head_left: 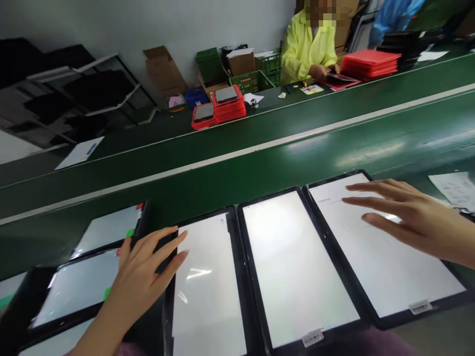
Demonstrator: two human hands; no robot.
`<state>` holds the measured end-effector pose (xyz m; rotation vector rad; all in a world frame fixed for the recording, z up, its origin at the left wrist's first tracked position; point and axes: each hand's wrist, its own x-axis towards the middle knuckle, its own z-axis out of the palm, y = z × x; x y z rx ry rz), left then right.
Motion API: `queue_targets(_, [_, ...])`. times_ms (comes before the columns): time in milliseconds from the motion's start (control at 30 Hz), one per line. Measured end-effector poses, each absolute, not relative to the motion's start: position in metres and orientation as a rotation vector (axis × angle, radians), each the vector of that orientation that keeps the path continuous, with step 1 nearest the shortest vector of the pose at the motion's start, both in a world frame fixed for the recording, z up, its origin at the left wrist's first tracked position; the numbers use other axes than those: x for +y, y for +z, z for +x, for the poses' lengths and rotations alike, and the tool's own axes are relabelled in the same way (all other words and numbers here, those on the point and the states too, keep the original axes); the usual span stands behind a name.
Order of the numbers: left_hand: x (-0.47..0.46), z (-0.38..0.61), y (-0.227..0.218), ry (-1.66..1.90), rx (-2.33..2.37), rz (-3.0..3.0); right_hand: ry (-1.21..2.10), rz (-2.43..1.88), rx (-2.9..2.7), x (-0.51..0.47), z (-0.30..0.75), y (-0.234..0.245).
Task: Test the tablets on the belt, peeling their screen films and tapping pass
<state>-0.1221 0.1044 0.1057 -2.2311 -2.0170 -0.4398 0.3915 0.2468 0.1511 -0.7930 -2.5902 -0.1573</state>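
Three tablets with lit white screens lie side by side in front of me. My left hand (148,264), fingers spread and holding nothing, is over the left edge of the left tablet (208,287). Between the two hands lies the middle tablet (297,262), with a barcode label at its near edge. Over the upper part of the right tablet (393,277) is my right hand (397,207), its fingers apart and nothing in them. Small text shows on that screen near the fingertips. Whether either hand's fingertips touch the glass I cannot tell.
More tablets (83,284) with coloured stickers lie at the left. Across the green conveyor (222,173), red-cased stacks (228,111) stand near green crates (252,83). A person in a yellow jacket (299,49) handles a red-cased item beside another red stack (371,64). A paper sheet (454,188) lies at right.
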Motion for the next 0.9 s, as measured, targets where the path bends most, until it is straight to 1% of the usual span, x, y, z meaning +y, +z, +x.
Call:
queue_targets(133, [0.104,-0.111,0.114,-0.388,-2.118,-2.224,-0.24,-0.551,-2.702,0.255,0.35,0.156])
queue_targets(233, [0.099,-0.105,0.12,-0.381,-2.207,-2.208,-0.305,-0.505,-2.688,0.258,0.338,0.151])
queue_targets(333, [0.092,-0.094,0.128,-0.404,-2.245,-2.203,-0.304,-0.471,-2.658,0.257,0.336,0.147])
queue_targets(500, [0.093,-0.065,0.134,-0.321,-2.097,-2.381,-0.314,-0.345,-2.594,0.256,0.331,0.138])
queue_targets(633, [0.108,-0.052,0.129,-0.261,-2.053,-2.443,-0.321,-0.37,-2.575,0.259,0.327,0.127])
queue_targets(900, [0.107,-0.051,0.128,-0.382,-1.94,-2.521,-0.333,-0.383,-2.623,0.253,0.324,0.132])
